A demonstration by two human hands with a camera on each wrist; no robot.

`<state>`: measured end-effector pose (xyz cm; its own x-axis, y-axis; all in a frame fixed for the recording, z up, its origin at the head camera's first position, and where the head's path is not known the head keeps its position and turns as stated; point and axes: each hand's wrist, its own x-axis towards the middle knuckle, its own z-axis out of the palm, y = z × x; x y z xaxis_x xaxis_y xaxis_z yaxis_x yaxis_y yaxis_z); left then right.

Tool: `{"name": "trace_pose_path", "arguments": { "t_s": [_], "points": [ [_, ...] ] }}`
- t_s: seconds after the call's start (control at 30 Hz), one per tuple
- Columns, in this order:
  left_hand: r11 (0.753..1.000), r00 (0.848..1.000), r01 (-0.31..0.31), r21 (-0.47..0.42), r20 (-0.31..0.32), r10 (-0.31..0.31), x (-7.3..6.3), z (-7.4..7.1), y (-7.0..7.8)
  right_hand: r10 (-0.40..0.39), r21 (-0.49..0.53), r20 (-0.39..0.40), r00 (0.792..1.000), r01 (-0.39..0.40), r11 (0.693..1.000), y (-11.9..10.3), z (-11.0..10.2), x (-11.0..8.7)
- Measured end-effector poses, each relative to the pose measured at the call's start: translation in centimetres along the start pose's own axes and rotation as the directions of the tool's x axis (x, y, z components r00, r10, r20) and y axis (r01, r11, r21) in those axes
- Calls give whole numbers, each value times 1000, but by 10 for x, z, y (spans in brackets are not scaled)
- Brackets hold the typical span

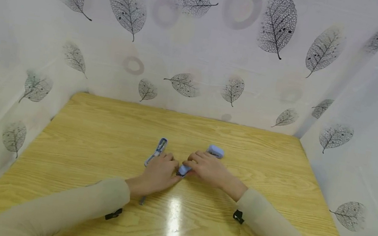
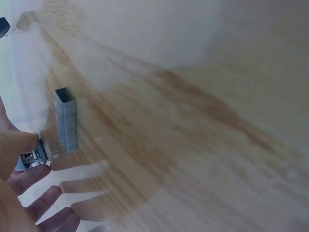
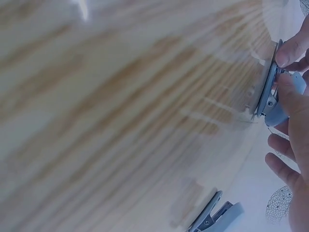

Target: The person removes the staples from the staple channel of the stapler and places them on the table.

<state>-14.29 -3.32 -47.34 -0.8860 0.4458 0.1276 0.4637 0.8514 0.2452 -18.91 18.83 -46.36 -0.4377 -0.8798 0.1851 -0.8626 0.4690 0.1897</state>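
Both hands meet at a small blue stapler over the middle of the table. My right hand grips its body; in the right wrist view the thumb presses along the side of this stapler. My left hand pinches the near end between thumb and forefinger, the other fingers spread loosely in the left wrist view. Just beyond the left hand lies a second blue stapler, folded open. A third blue stapler rests behind the right hand. A grey strip of staples lies near the left wrist.
The wooden table has a bright light reflection near its front. Leaf-printed white curtains stand along its back and both sides.
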Motion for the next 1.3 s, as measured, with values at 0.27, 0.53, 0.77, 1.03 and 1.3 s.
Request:
{"name": "trace_pose_path", "arguments": {
  "t_s": [0.27, 0.53, 0.77, 1.03, 1.3],
  "points": [
    [1000, 999, 11, -5, -43, -12, 0, 3, 1, -39, -51, 23, 999, 40, 998, 0, 0, 4],
    [1000, 999, 23, -2, -48, -23, 1, 6, 2, -44, -93, 48, 998, 48, 995, 1, 1, 6],
    [999, 999, 36, 4, -25, -36, 0, 6, 5, -18, -105, 21, 1000, 20, 994, 1, 2, 4],
    [999, 999, 24, -23, -40, -25, 0, 4, 5, 19, -94, 1, 1000, -19, 995, 6, -2, 2],
    [999, 999, 27, -24, -31, -27, 0, 3, 5, 22, -73, -34, 999, -25, 997, 14, -8, -3]
  ]
}}
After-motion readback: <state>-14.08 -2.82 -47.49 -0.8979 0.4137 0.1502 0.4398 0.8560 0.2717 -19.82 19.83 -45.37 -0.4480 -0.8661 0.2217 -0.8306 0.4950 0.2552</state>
